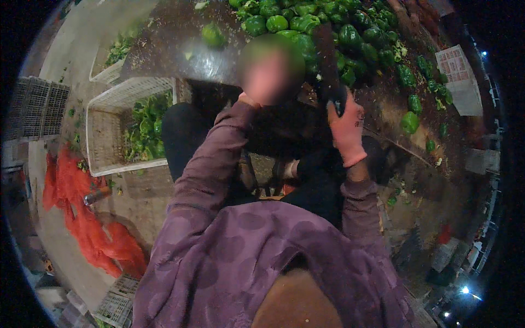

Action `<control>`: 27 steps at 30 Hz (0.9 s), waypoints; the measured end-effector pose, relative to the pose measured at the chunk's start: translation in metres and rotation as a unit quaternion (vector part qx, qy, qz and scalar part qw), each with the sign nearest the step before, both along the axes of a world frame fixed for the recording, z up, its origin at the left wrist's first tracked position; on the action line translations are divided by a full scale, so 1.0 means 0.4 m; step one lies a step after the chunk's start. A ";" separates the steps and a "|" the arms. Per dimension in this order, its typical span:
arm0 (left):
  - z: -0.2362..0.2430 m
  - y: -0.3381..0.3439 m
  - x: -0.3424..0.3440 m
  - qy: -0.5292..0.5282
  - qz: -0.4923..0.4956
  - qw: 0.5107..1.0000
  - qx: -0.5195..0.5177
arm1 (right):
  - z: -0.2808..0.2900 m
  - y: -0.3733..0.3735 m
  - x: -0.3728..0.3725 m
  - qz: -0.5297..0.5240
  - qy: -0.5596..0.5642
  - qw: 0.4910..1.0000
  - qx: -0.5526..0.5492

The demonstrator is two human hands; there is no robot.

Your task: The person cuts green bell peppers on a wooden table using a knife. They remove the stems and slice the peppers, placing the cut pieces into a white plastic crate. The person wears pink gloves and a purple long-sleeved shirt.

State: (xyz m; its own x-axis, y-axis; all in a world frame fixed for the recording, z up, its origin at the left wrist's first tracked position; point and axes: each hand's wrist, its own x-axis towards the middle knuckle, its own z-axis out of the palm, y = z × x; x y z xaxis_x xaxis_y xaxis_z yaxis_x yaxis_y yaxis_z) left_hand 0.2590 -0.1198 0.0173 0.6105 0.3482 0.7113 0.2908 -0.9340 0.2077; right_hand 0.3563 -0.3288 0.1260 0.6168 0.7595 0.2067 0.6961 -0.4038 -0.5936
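Partway along, we judge: much waits on the desk (205, 65), and some is off it. A big heap of green peppers (350, 38) covers the far middle of the desk and runs to its right side, most looking whole, a few perhaps trimmed; from here we cannot sort them. One loose pepper (213, 35) sits apart on the left part of the desk, another single pepper (409, 122) toward its right, with pale scraps scattered around. Left of the desk, just beside its near edge, we note a white crate (106, 134) part filled with green pieces (147, 128), which we take for the finished share, though their cut is too small to make out. Farther left along the desk's side, a second crate (109, 72) also carries some green. Our right hand (348, 128), in a pinkish-orange glove, has its fingers wrapped around the dark handle of a knife (326, 57), the long blade pointing to the desk's far side, against the heap in our view. Our left hand (266, 76) is over the desk's near edge, blurred out; green shows around it, but whether its fingers grasp a pepper or are released we cannot tell. By the heap's size, we reckon more remains than is done.
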 end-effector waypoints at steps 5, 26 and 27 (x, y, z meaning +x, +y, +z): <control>-0.002 -0.029 -0.001 0.043 0.030 0.995 -0.082 | -0.039 -0.025 -0.061 -0.035 -0.094 0.994 -0.044; 0.046 0.064 -0.248 -0.067 0.106 0.985 -0.120 | -0.009 0.150 -0.166 0.127 -0.002 0.992 0.008; 0.057 0.045 -0.245 -0.081 0.100 0.987 -0.094 | -0.017 0.176 -0.165 0.130 -0.014 0.991 -0.007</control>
State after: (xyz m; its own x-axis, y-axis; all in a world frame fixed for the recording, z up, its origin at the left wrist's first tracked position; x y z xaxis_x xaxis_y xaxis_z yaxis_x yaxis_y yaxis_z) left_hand 0.1611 -0.1017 0.0401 0.4002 0.5850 0.7055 0.4142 -0.8021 0.4302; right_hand 0.2901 -0.2585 0.1193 0.3944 0.8947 0.2098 0.7934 -0.2163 -0.5689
